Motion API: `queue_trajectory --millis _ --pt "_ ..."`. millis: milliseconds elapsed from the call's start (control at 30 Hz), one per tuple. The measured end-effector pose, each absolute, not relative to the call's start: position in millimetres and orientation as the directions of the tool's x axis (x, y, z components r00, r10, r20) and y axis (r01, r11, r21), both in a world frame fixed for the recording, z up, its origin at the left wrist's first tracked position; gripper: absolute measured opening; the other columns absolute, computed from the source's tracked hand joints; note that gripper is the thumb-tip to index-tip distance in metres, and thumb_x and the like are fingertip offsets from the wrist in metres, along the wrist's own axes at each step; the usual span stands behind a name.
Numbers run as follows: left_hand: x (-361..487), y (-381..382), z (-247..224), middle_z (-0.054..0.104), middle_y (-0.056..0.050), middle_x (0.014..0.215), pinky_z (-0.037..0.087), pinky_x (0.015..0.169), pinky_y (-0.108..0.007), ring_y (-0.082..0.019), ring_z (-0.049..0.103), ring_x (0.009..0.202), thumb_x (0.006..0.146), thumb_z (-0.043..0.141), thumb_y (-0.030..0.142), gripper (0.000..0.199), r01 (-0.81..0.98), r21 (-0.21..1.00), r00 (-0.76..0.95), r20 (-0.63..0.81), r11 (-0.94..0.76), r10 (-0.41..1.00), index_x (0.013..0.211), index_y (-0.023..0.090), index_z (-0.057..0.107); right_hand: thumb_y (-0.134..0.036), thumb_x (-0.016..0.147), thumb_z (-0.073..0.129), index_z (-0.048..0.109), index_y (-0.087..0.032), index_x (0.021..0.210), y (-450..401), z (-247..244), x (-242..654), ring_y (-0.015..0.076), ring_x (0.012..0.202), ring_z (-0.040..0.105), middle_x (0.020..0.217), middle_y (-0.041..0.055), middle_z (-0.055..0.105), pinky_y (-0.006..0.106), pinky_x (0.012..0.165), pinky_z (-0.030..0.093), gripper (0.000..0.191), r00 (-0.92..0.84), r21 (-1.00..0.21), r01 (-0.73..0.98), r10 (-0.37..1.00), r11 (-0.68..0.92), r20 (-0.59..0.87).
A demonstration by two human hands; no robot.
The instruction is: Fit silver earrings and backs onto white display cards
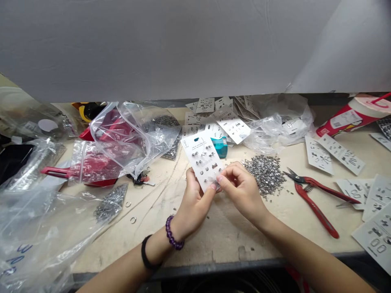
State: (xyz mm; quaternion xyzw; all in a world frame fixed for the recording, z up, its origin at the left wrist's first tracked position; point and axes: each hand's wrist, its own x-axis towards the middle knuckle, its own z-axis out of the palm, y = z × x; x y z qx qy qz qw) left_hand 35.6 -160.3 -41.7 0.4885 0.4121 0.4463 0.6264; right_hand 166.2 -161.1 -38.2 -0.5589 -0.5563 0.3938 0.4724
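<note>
A white earring card [200, 154] with several rows of small metal earrings is tilted up above the middle of the table. My left hand [197, 199] grips its lower left edge, thumb on the front face. At the lower right corner, my right hand [240, 185] has its thumb and index finger pinched by the bottom earrings; whether a small piece sits between them is hidden. Just right of that hand lies a heap of tiny silvery metal pieces [265, 175]. Behind the card stands a teal tape dispenser [220, 147], partly covered.
Red-handled cutters [317, 199] lie at right, near more earring cards [378, 199]. A red paper cup [351, 116] leans at the back right. Clear plastic bags [131, 138] and a red scoop [58, 171] crowd the left. A grey panel [195, 49] overhangs the back.
</note>
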Motion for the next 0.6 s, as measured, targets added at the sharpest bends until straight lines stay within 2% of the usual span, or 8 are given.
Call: queue_trajectory --millis 167,300,500,600 --pt "37.1 -160.4 -44.1 0.050 -0.008 0.123 0.041 0.095 -0.037 -0.019 0.051 0.111 0.084 0.051 0.025 0.034 -0.153 0.983 0.243 -0.063 0.102 0.968 0.110 0.021 0.030 -0.021 0.074 0.058 0.055 -0.018 0.064 -160.7 -38.1 164.7 0.0095 0.055 0.043 0.069 -0.0011 0.048 0.024 0.049 0.039 0.011 0.110 -0.941 0.330 0.986 0.080 0.123" --pt "38.5 -160.0 -46.2 0.053 -0.008 0.119 0.042 0.093 -0.036 -0.019 0.053 0.109 0.084 0.051 0.027 0.032 -0.103 0.993 0.153 -0.045 0.061 0.987 0.109 0.020 0.033 -0.019 0.073 0.058 0.056 -0.018 0.062 -161.1 -38.8 162.4 0.0092 0.054 0.042 0.068 -0.0010 0.048 0.023 0.048 0.039 0.011 0.113 -0.937 0.337 0.984 0.095 0.141" --pt "39.2 -160.4 -46.1 0.052 -0.008 0.121 0.042 0.095 -0.036 -0.019 0.051 0.112 0.084 0.050 0.026 0.031 -0.140 0.988 0.132 -0.053 0.072 0.990 0.110 0.020 0.033 -0.021 0.074 0.058 0.055 -0.018 0.063 -162.4 -41.3 160.8 0.0104 0.058 0.046 0.070 -0.0005 0.048 0.025 0.051 0.041 0.012 0.112 -0.941 0.325 0.984 0.094 0.137" --pt "39.3 -160.3 -43.4 0.053 -0.008 0.120 0.044 0.094 -0.035 -0.019 0.052 0.112 0.083 0.052 0.025 0.032 -0.126 0.989 0.095 -0.062 0.074 0.994 0.110 0.020 0.035 -0.023 0.074 0.059 0.051 -0.019 0.060 -161.0 -42.3 161.0 0.0102 0.058 0.045 0.068 -0.0012 0.046 0.025 0.052 0.040 0.017 0.103 -0.920 0.372 0.979 0.126 0.175"
